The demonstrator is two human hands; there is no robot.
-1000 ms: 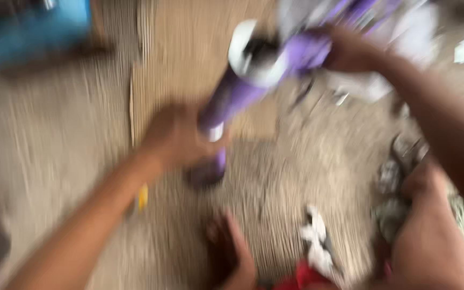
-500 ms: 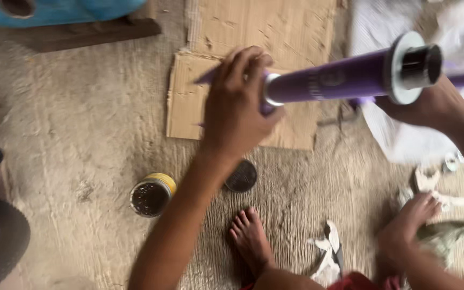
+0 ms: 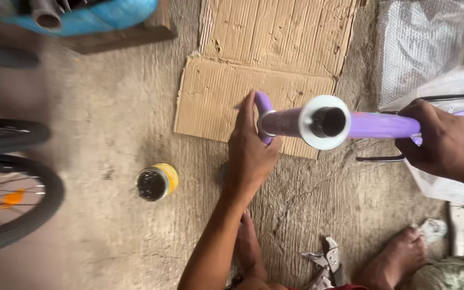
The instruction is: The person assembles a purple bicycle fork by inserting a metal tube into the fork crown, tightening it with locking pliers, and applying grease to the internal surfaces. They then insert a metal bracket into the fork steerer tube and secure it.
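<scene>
Purple bike frame (image 3: 374, 124) in both hands' grip

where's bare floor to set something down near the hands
Bare concrete lies between the bicycle wheel and the yellow can, and above the can left of the cardboard. It is crowded under the purple frame held by the left hand and right hand, and by the pliers and feet.

Both hands grip a purple bike frame (image 3: 374, 124) — left hand (image 3: 251, 150), right hand (image 3: 444, 142).
</scene>
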